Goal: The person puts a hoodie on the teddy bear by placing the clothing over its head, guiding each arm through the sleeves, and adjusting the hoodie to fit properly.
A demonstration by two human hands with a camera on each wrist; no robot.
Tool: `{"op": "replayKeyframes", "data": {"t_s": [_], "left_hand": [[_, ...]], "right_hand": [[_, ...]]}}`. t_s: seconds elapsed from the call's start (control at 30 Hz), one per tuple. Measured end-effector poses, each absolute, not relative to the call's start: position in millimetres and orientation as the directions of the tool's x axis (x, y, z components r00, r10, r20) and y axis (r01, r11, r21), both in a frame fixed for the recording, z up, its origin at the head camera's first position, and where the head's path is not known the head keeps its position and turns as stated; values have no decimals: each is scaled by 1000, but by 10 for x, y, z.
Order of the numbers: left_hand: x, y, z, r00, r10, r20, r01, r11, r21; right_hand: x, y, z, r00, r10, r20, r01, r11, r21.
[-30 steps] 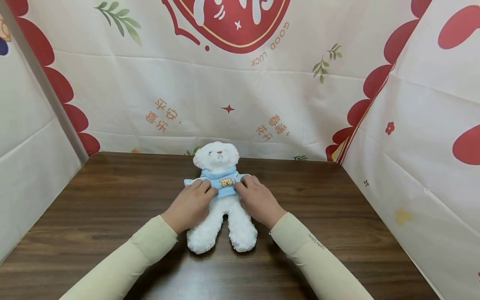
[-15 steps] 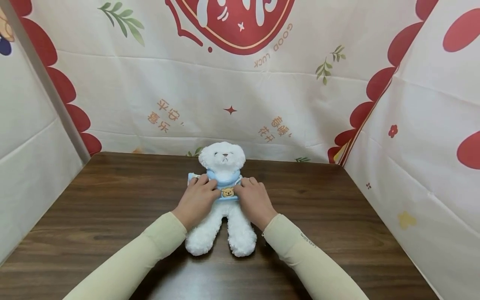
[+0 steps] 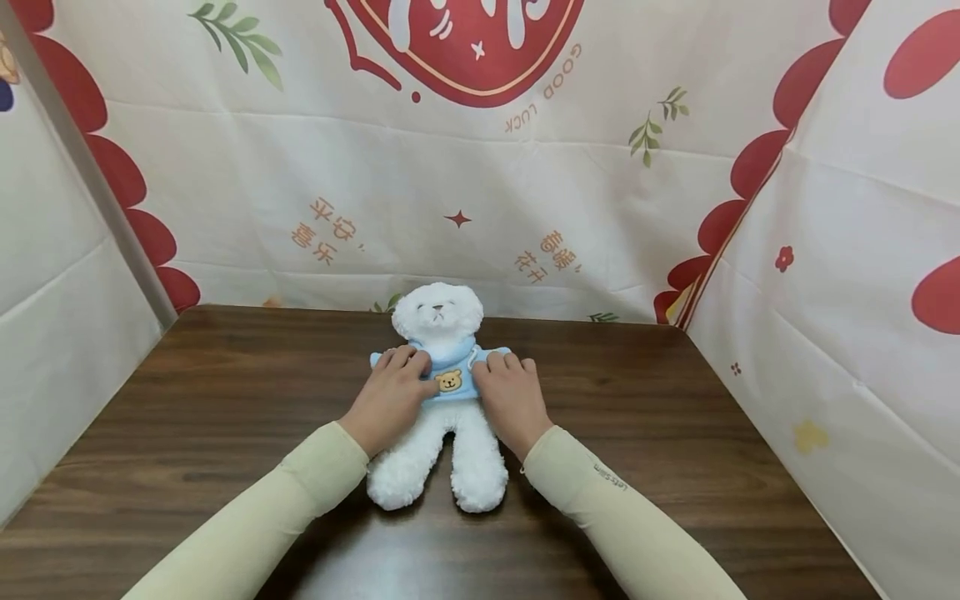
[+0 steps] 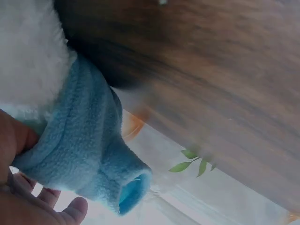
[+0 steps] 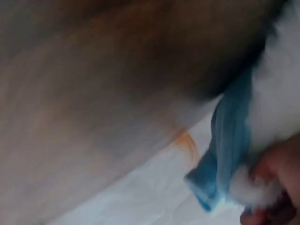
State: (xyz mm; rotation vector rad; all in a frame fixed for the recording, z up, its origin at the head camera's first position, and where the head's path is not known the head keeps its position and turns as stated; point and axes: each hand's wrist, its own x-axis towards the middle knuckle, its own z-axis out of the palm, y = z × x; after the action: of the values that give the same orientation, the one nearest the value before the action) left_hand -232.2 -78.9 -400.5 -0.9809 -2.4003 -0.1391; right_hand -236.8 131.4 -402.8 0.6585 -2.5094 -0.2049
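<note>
A white plush teddy bear [image 3: 437, 312] lies on its back on the table, head toward the far edge, legs toward me. Round its chest is a light-blue sweater [image 3: 457, 385] with a bear-face patch. My left hand [image 3: 390, 392] grips the sweater's left side; in the left wrist view the thumb [image 4: 23, 136] goes under its hem and the sleeve end [image 4: 133, 192] gapes hollow. My right hand [image 3: 517, 400] is at the sweater's right side. In the blurred right wrist view its fingers pinch a white fluffy tuft [image 5: 253, 187], seemingly the bear's arm, beside the blue cloth.
The dark wood-grain table [image 3: 247, 400] extends to both sides of the bear. A white printed cloth [image 3: 450, 167] hangs behind the far edge, and white cloth panels [image 3: 847, 350] stand at left and right.
Compared with one second ago, the sweater's patch sits lower on the bear and the hem has come down. Both hands stay at the sweater's sides, with the right fingers shifted slightly.
</note>
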Motion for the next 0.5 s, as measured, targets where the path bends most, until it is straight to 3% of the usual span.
{"op": "replayKeyframes", "data": {"t_s": [0.13, 0.27, 0.37, 0.5], "left_hand": [[-2290, -788, -4000, -588, 645, 487, 690, 715, -114], [-2245, -863, -3995, -558, 694, 455, 728, 672, -132], [-2240, -912, -3967, -533, 721, 442, 761, 638, -123], [-2267, -918, -3929, -533, 740, 410, 773, 623, -121]], "right_hand": [[-2349, 1338, -3996, -795, -471, 382, -438, 882, 176], [-2360, 1518, -3849, -767, -578, 278, -616, 785, -68], [-2417, 1696, -3765, -733, -604, 313, -675, 703, -223], [-2502, 1826, -3737, -739, -549, 391, -661, 702, -265]]}}
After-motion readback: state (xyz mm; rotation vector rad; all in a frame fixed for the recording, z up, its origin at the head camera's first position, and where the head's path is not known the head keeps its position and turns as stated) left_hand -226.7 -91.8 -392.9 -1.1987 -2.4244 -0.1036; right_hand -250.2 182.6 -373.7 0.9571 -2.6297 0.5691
